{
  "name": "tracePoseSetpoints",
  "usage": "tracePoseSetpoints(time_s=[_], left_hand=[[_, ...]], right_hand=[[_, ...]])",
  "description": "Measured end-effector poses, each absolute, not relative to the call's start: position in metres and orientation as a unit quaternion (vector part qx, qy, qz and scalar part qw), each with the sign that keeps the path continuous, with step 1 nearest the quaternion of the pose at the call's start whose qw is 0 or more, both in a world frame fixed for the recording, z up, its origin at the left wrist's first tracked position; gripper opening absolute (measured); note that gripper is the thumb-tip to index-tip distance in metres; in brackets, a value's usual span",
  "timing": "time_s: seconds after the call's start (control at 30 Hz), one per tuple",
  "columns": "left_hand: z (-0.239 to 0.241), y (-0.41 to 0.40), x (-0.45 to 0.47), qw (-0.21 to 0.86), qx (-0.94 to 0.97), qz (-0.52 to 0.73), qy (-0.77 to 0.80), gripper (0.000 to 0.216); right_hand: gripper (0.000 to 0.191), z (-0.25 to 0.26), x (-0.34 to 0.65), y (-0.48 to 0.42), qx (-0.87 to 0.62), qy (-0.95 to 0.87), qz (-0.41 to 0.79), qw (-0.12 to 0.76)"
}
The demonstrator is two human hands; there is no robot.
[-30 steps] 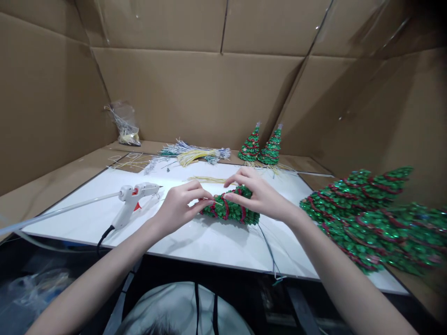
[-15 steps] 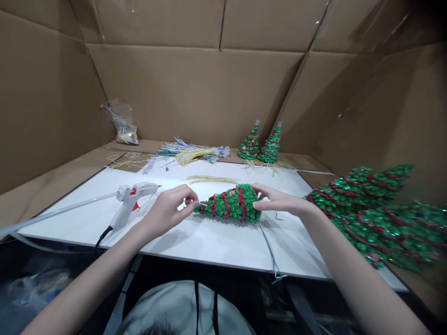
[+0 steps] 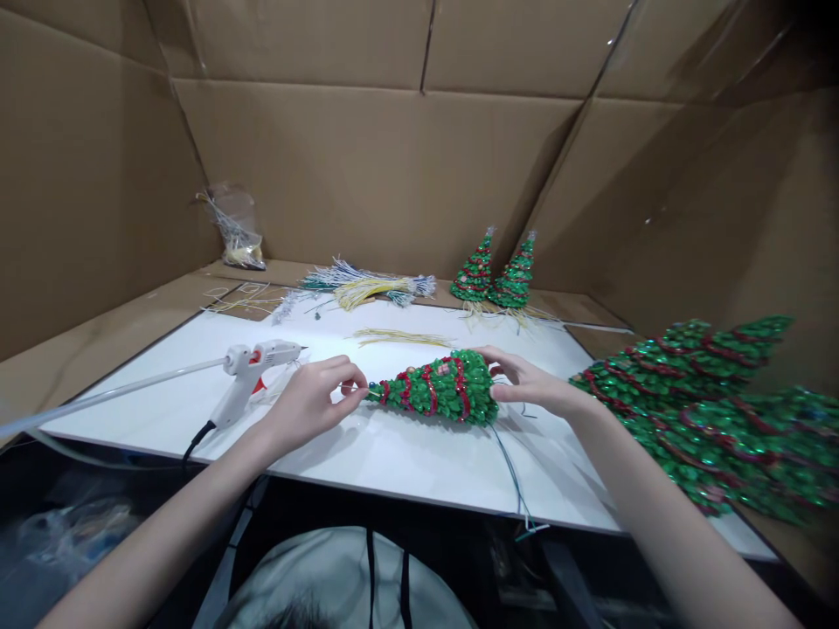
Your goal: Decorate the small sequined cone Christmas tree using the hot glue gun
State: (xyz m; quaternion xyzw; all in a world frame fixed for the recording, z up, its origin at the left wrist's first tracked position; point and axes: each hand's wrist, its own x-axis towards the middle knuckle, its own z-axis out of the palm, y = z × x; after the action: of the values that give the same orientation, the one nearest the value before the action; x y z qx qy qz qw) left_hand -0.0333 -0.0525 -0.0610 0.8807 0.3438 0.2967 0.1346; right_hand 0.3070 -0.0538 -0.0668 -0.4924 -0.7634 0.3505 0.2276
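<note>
A small green Christmas tree (image 3: pixel 439 390) with red garland lies on its side on the white board, its tip to the left. My right hand (image 3: pixel 528 384) grips the tree's wide base, thumb in front and fingers behind. Just left of the tip, my left hand (image 3: pixel 324 391) is closed in a pinch on a thin pale strand (image 3: pixel 371 392) that runs to the tip. What lies deeper between those fingertips is hidden. Dark green wires (image 3: pixel 511 467) trail from the base towards the board's front edge.
A white glue gun (image 3: pixel 246 380) with a long glue stick lies left of my left hand. Behind the tree are yellow wires (image 3: pixel 403 337) and wire bundles (image 3: pixel 367 285). Two trees (image 3: pixel 473 273) stand at the back; larger trees (image 3: pixel 695 384) lie close by my right forearm.
My left hand has drawn slightly left, away from the tree's tip, still pinching the strand. The right hand keeps its hold on the base. The view has shifted a little.
</note>
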Motion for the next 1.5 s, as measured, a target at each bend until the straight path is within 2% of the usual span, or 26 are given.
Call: tracePoseSetpoints(time_s=[0.57, 1.07, 1.5], left_hand=[[-0.065, -0.051, -0.029, 0.105, 0.901, 0.242, 0.345, 0.013], [-0.059, -0.051, -0.032, 0.163, 0.907, 0.209, 0.326, 0.013], [-0.053, -0.058, -0.038, 0.205, 0.925, 0.122, 0.296, 0.012]], right_hand=[[0.08, -0.068, 0.304, -0.054, -0.497, -0.75, 0.363, 0.24], [0.073, -0.07, 0.306, -0.054, -0.493, -0.754, 0.36, 0.24], [0.071, -0.068, 0.304, -0.055, -0.49, -0.751, 0.369, 0.244]])
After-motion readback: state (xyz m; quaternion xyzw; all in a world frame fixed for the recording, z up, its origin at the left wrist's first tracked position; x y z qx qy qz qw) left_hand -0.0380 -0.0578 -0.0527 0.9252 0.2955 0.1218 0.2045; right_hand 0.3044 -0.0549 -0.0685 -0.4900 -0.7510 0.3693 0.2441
